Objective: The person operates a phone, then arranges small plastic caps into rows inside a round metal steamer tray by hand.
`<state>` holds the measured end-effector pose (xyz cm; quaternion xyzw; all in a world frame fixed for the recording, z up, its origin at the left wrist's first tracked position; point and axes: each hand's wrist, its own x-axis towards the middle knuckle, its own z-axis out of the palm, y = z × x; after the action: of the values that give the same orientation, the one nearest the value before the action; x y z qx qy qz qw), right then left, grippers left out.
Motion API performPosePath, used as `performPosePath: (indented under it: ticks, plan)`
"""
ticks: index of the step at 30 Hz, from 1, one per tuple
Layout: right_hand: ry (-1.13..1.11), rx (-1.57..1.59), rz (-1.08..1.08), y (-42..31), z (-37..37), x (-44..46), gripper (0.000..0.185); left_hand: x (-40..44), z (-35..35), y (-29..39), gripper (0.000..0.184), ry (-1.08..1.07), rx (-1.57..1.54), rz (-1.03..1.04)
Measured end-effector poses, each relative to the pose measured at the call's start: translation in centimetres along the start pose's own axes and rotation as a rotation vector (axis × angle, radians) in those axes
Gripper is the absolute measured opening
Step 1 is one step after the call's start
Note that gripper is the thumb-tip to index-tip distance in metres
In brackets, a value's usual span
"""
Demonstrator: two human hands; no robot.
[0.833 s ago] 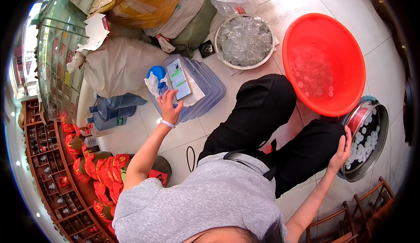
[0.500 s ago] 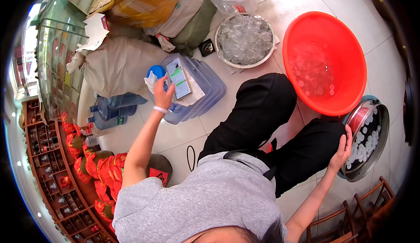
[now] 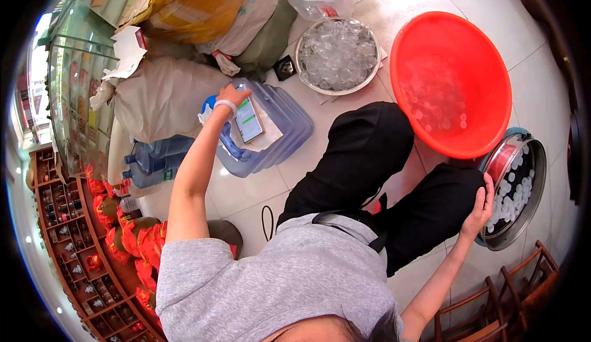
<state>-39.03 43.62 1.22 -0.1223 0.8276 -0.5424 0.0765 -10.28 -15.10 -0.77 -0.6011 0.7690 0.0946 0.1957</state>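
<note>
My left hand point(image 3: 233, 95) reaches over the upper end of a phone point(image 3: 247, 124) with a lit screen. Its fingers are extended and partly hidden, so I cannot tell whether they touch the screen. Under the phone is white paper point(image 3: 271, 129), lying on stacked clear bluish plastic boxes point(image 3: 294, 115). A crumpled blue thing point(image 3: 229, 143) lies beside the phone. My right hand point(image 3: 478, 210) rests by my knee with fingers stretched out, holding nothing, close to the rim of a round metal pan point(image 3: 534, 205). Small white round pieces point(image 3: 512, 201) sit in the pan.
A red basin point(image 3: 492, 105) holds water and small clear pieces. Behind my knees stands a bowl point(image 3: 337, 92) heaped with clear pieces point(image 3: 338, 52). Sacks point(image 3: 175, 96), water jugs point(image 3: 151, 160) and a shelf point(image 3: 68, 231) fill the left. Wooden chairs point(image 3: 471, 305) stand at lower right.
My left hand has moved up from the phone's left side to its top end. My right hand stays by the knee. The whole view has shifted slightly.
</note>
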Motion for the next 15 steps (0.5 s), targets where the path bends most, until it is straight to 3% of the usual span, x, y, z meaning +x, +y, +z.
performPosePath:
  ticks: [5,15]
  plan:
    - [0.000,-0.001,0.003,-0.4,0.2,0.1,0.032,2.1,0.1,-0.2,0.070,-0.093,-0.033,-0.019]
    - [0.003,0.001,0.009,-0.3,0.3,0.2,0.032,0.9,-0.4,0.6,0.066,-0.065,-0.096,-0.028]
